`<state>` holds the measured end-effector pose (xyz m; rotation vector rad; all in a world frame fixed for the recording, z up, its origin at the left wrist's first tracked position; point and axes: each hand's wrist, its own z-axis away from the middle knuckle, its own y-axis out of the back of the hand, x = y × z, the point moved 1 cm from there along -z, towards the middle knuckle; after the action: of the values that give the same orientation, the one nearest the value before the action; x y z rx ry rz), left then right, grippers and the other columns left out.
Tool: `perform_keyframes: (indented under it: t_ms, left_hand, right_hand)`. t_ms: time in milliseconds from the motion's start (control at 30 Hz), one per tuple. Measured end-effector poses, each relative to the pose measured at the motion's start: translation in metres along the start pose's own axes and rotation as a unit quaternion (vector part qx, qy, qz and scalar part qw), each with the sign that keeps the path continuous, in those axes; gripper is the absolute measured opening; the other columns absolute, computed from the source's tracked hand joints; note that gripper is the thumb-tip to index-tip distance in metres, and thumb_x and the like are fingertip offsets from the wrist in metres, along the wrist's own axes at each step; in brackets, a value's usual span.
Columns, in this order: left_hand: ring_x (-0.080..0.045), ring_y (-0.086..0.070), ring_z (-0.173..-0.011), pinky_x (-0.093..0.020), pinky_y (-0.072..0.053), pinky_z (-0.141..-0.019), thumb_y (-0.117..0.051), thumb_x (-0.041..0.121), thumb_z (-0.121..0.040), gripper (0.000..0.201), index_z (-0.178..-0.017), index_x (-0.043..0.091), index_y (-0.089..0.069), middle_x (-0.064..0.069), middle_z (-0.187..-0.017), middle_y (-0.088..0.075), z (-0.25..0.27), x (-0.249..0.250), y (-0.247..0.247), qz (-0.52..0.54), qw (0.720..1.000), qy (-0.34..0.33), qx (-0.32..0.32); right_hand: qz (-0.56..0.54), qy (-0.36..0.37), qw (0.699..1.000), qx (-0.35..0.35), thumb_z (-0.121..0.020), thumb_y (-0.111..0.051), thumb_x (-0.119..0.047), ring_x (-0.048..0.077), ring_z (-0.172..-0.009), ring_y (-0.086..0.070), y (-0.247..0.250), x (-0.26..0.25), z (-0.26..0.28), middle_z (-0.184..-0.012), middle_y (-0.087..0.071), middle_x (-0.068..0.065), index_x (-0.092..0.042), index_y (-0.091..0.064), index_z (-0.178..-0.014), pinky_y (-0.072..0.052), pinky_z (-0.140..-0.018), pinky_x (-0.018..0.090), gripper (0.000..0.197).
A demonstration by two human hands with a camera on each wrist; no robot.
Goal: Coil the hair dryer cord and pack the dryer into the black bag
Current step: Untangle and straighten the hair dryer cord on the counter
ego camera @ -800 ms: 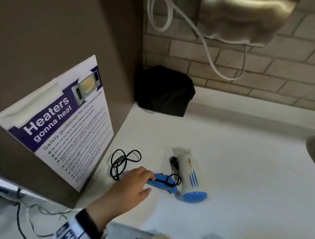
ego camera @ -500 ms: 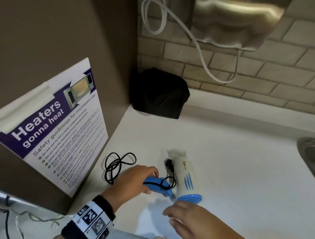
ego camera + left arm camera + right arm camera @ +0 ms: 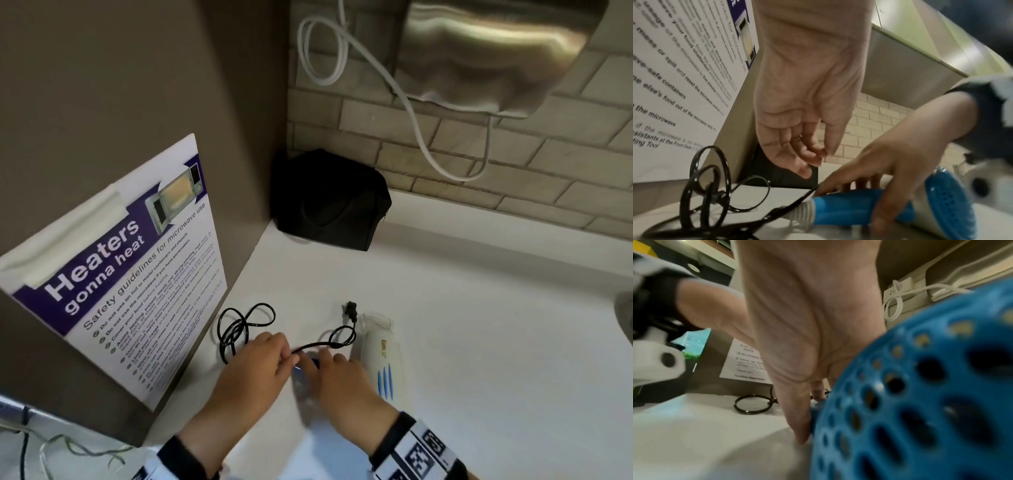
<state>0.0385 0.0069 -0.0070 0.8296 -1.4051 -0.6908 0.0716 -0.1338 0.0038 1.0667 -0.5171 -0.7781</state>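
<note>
A white hair dryer [image 3: 380, 356] with a blue handle [image 3: 849, 209] and blue rear grille [image 3: 920, 402] lies on the white counter [image 3: 479, 342]. My right hand [image 3: 339, 377] grips the handle, thumb under it and fingers over it. The black cord [image 3: 239, 325] lies in loose loops to the left, with one more loop and the plug [image 3: 351, 310] beside the dryer's nozzle. My left hand [image 3: 270, 359] hovers just over the cord by the handle's end. Its fingers [image 3: 818, 159] are loosely curled with nothing between them. The black bag [image 3: 329, 202] stands in the far corner, apart from both hands.
A brown panel with a microwave safety poster [image 3: 137, 274] closes off the left side. On the tiled back wall hangs a steel hand dryer [image 3: 496, 51] with a drooping white cable [image 3: 421, 137]. A sink edge [image 3: 625, 315] shows at the far right.
My left hand let go of the blue handle and shifted onto the cord side. My right hand came in from below and took the handle. The cord loop now lies stretched out from the handle.
</note>
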Motion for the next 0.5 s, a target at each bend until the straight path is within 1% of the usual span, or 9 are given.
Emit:
perform_keyframes:
  t_ms: [33,100,167,200,300,333,400,433,500]
  left_hand:
    - [-0.012,-0.053,-0.076,-0.028,-0.04,-0.065,-0.048,0.04,-0.092,0.023,-0.081,0.023,-0.057,0.008,-0.079,-0.055,0.005,0.0,-0.001,-0.002,1.0,0.006,-0.015]
    - [-0.012,-0.054,-0.074,-0.029,-0.04,-0.065,-0.041,0.046,-0.094,0.037,-0.083,0.02,-0.064,0.007,-0.076,-0.059,0.013,0.0,-0.005,-0.025,0.994,0.03,-0.101]
    - [-0.017,-0.062,-0.088,-0.029,-0.045,-0.073,-0.035,0.051,-0.095,0.043,-0.093,0.021,-0.066,0.003,-0.09,-0.069,0.015,-0.004,-0.013,-0.056,0.982,0.037,-0.176]
    - [-0.02,-0.063,-0.097,-0.03,-0.044,-0.076,-0.034,0.05,-0.096,0.041,-0.102,0.022,-0.064,0.0,-0.1,-0.069,0.015,-0.003,-0.015,-0.055,0.982,0.031,-0.178]
    - [-0.014,-0.058,-0.116,-0.023,-0.042,-0.088,-0.035,0.045,-0.097,0.043,-0.133,0.022,-0.043,0.005,-0.121,-0.063,0.006,0.003,-0.016,0.096,0.988,0.03,-0.119]
    - [-0.008,-0.059,-0.113,-0.018,-0.043,-0.088,-0.038,0.042,-0.097,0.039,-0.13,0.021,-0.043,0.009,-0.116,-0.064,0.001,0.009,-0.014,0.178,0.98,0.024,-0.089]
    - [0.005,-0.063,-0.091,-0.011,-0.044,-0.08,-0.044,0.035,-0.097,0.019,-0.112,0.024,-0.049,0.011,-0.093,-0.066,-0.006,0.024,-0.007,0.3,0.954,0.016,-0.023]
    - [0.003,-0.064,-0.083,-0.014,-0.046,-0.078,-0.047,0.035,-0.096,0.013,-0.105,0.027,-0.049,0.007,-0.086,-0.067,-0.01,0.03,-0.003,0.343,0.939,0.019,0.013]
    - [-0.011,-0.067,-0.086,-0.027,-0.052,-0.082,-0.05,0.037,-0.093,0.014,-0.103,0.027,-0.054,-0.002,-0.087,-0.071,-0.015,0.037,0.0,0.413,0.908,0.028,0.071]
  right_hand:
    - [0.009,-0.001,1.0,-0.001,-0.086,-0.061,-0.013,0.036,-0.115,-0.05,-0.002,0.003,-0.003,-0.136,-0.039,0.02,-0.016,-0.014,-0.148,-0.045,-0.083,0.043,0.077]
    - [-0.001,-0.009,1.0,0.01,-0.088,-0.058,-0.009,0.036,-0.113,-0.051,0.0,0.003,-0.004,-0.135,-0.037,0.02,-0.019,-0.009,-0.149,-0.046,-0.077,0.041,0.079]
    - [-0.045,-0.028,0.998,0.028,-0.087,-0.057,-0.007,0.036,-0.109,-0.053,0.002,0.007,-0.005,-0.132,-0.038,0.02,-0.021,-0.005,-0.15,-0.043,-0.071,0.039,0.083]
    - [-0.067,-0.029,0.997,0.038,-0.087,-0.055,-0.007,0.036,-0.107,-0.054,0.006,0.009,-0.003,-0.131,-0.039,0.02,-0.021,-0.004,-0.15,-0.039,-0.068,0.037,0.082]
    - [-0.142,-0.013,0.985,0.101,-0.094,-0.046,-0.016,0.034,-0.096,-0.058,0.013,0.017,0.004,-0.128,-0.043,0.015,-0.025,0.002,-0.151,-0.036,-0.065,0.033,0.075]
    - [-0.169,-0.005,0.979,0.109,-0.095,-0.045,-0.019,0.033,-0.094,-0.058,0.017,0.018,0.007,-0.128,-0.044,0.014,-0.025,0.005,-0.151,-0.04,-0.066,0.034,0.075]
    - [-0.227,-0.002,0.967,0.111,-0.093,-0.047,-0.021,0.031,-0.093,-0.06,0.024,0.019,0.014,-0.126,-0.048,0.013,-0.026,0.008,-0.15,-0.047,-0.074,0.037,0.08]
    - [-0.256,-0.002,0.96,0.112,-0.092,-0.048,-0.021,0.029,-0.09,-0.059,0.028,0.019,0.018,-0.123,-0.051,0.012,-0.027,0.007,-0.15,-0.048,-0.076,0.037,0.08]
    - [-0.293,0.002,0.948,0.125,-0.091,-0.048,-0.023,0.023,-0.083,-0.055,0.037,0.02,0.028,-0.117,-0.056,0.009,-0.028,-0.004,-0.148,-0.045,-0.072,0.034,0.072]
